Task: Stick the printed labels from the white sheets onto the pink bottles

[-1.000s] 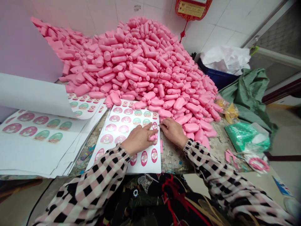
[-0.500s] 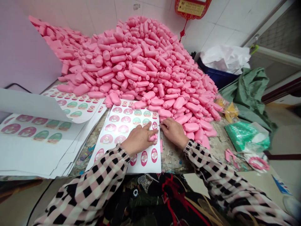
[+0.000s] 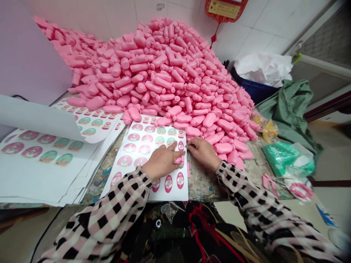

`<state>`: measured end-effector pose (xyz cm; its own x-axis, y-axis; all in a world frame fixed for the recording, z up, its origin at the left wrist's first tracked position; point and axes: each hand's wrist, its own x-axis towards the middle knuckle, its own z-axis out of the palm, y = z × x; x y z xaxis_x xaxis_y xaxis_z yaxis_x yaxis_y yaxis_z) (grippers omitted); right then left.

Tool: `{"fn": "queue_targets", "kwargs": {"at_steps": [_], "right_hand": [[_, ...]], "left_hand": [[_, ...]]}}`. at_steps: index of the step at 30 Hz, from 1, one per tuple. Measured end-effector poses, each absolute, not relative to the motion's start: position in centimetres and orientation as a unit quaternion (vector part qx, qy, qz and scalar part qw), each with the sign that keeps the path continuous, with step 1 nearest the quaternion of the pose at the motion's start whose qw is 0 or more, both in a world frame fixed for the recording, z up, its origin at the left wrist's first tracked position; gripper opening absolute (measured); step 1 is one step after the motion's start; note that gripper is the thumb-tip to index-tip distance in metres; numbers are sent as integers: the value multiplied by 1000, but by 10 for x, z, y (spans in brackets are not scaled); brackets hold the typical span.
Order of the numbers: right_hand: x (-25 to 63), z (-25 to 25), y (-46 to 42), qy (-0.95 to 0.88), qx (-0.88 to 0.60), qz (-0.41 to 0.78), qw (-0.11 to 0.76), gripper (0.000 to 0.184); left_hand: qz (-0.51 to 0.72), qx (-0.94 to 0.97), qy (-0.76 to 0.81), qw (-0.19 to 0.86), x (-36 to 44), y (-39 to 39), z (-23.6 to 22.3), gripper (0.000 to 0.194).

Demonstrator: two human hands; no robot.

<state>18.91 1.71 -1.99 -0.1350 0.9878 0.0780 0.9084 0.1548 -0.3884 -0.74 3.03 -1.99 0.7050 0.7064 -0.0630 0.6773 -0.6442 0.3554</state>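
A white sheet of printed stickers (image 3: 130,137) lies before me, with pink and green labels in rows. My left hand (image 3: 161,160) rests over its right half, fingers curled on a small pink bottle (image 3: 179,160); only the bottle's end shows by the thumb. The index finger stretches towards an oval sticker (image 3: 181,145) at the sheet's right edge. Just right of that sticker, my right hand (image 3: 203,151) is closed in a pinch. A thin dark tip shows at its fingertips, too small to name. A slim metal rod (image 3: 190,160) lies below it on the table.
A large heap of pink bottles (image 3: 164,69) fills the back of the table. At left are stacked sticker sheets (image 3: 41,179), the top one curled. On the right lie a green plastic packet (image 3: 286,159), pink-handled scissors (image 3: 269,183) and a green cloth (image 3: 285,102).
Both hands stay nearly in place, with the right fingertips shifting slightly at the sheet's edge. The curled top sheet at the left has sagged lower.
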Motion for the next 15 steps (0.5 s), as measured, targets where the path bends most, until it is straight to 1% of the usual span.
{"fn": "queue_targets", "kwargs": {"at_steps": [3, 8, 11, 15], "right_hand": [[186, -26, 14, -722, -650, 134, 195, 15], [177, -34, 7, -682, -681, 112, 243, 16], [178, -34, 7, -678, -686, 102, 242, 16], [183, -31, 11, -698, -677, 102, 211, 15]], "left_hand": [[39, 907, 382, 173, -8, 30, -21, 42], [37, 908, 382, 166, -8, 30, -20, 41], [37, 906, 386, 169, -8, 29, -18, 40], [33, 906, 388, 167, -8, 29, -18, 40]]}}
